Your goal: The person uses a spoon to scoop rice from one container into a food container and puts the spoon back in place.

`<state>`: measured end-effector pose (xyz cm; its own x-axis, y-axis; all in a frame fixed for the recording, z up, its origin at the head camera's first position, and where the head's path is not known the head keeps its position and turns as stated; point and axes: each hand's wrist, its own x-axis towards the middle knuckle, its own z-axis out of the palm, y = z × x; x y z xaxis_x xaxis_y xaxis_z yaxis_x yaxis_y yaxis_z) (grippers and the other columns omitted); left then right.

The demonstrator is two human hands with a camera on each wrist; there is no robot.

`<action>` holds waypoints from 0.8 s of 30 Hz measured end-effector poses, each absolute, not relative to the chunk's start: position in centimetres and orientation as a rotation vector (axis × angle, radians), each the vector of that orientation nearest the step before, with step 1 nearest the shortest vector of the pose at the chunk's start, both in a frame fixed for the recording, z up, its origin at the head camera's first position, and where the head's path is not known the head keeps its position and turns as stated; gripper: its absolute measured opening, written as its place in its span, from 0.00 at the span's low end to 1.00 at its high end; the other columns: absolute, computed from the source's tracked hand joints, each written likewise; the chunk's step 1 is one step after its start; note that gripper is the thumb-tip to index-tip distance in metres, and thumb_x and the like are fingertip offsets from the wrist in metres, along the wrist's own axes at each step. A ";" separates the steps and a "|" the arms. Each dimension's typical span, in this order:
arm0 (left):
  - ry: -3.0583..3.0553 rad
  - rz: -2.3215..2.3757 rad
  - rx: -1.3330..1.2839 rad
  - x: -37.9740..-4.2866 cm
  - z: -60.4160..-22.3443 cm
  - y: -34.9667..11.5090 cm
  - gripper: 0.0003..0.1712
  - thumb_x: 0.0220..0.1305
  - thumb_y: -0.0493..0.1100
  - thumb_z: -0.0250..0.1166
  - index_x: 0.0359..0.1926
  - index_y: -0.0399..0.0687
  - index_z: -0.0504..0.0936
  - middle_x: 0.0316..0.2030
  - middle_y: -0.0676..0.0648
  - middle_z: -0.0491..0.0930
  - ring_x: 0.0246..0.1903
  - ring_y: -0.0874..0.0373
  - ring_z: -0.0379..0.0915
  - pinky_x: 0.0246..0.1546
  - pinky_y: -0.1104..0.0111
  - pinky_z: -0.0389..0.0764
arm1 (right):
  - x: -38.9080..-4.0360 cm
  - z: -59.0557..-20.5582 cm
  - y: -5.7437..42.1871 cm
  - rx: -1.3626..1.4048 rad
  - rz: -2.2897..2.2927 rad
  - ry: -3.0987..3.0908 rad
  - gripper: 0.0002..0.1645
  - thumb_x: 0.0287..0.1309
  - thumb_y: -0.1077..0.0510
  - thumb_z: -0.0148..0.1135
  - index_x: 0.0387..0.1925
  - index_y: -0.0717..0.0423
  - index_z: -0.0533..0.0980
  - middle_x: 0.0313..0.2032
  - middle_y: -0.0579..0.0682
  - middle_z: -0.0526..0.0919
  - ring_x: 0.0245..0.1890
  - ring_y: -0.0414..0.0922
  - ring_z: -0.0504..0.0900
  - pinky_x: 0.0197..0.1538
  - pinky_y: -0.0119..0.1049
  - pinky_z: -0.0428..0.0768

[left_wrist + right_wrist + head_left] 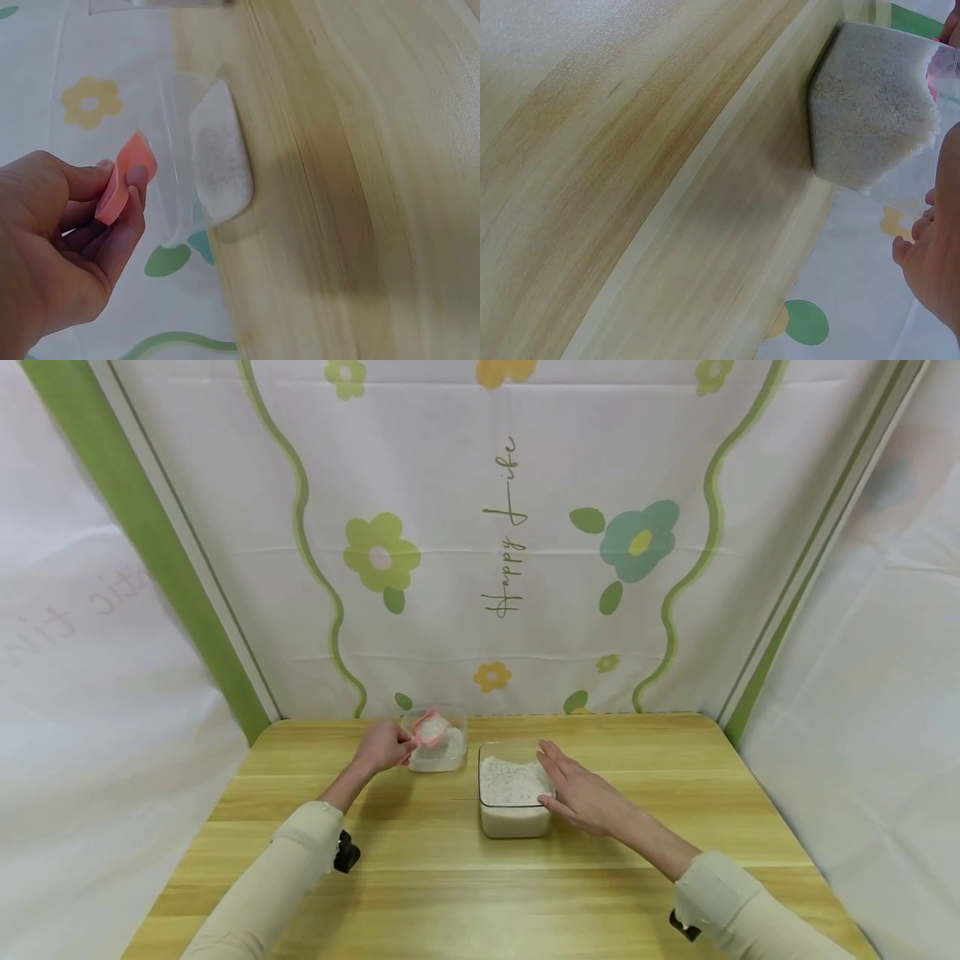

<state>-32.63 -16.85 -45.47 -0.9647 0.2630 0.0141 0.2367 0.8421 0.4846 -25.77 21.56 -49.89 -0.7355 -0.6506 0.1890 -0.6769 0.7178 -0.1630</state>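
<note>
My left hand [386,746] pinches the handle of a pink scoop [427,729] between thumb and fingers. White rice lies in the scoop, held over a small clear container [437,766] with more white grain in it. In the left wrist view, the thumb and fingers grip the pink handle [124,180] beside that container [221,161]. A larger clear container [516,822] stands nearer, more than half full of rice [877,97]. My right hand [588,795] rests at its right side, fingers fairly straight along the rim and thumb at the near corner.
Both containers stand on a wood-grain table [450,902], the small one near its back edge. Behind hangs a white curtain [450,485] with flowers and lettering. Similar white sheets [885,693] close off the left and right sides.
</note>
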 end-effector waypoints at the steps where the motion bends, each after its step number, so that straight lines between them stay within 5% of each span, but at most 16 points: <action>1: 2.967 0.764 0.396 -32.6 -45.5 -16.8 0.19 0.69 0.41 0.63 0.21 0.38 0.88 0.20 0.44 0.86 0.14 0.66 0.69 0.19 0.73 0.65 | -25.8 -49.9 21.5 1.089 0.332 -2.792 0.44 0.75 0.39 0.45 0.76 0.65 0.51 0.78 0.61 0.47 0.78 0.55 0.51 0.71 0.51 0.66; 14: 3.035 0.664 0.374 -32.5 -45.7 -16.7 0.18 0.66 0.39 0.65 0.19 0.41 0.87 0.16 0.49 0.84 0.15 0.62 0.75 0.16 0.74 0.63 | -25.7 -49.7 21.5 1.095 0.315 -2.791 0.44 0.75 0.40 0.46 0.76 0.66 0.52 0.78 0.62 0.49 0.78 0.56 0.51 0.72 0.51 0.65; 24: 3.039 0.579 0.379 -32.4 -46.0 -16.6 0.17 0.67 0.40 0.65 0.20 0.41 0.87 0.14 0.52 0.80 0.14 0.64 0.67 0.17 0.74 0.61 | -25.7 -49.7 21.5 1.093 0.318 -2.804 0.44 0.75 0.39 0.45 0.76 0.66 0.51 0.78 0.62 0.47 0.78 0.56 0.50 0.72 0.51 0.64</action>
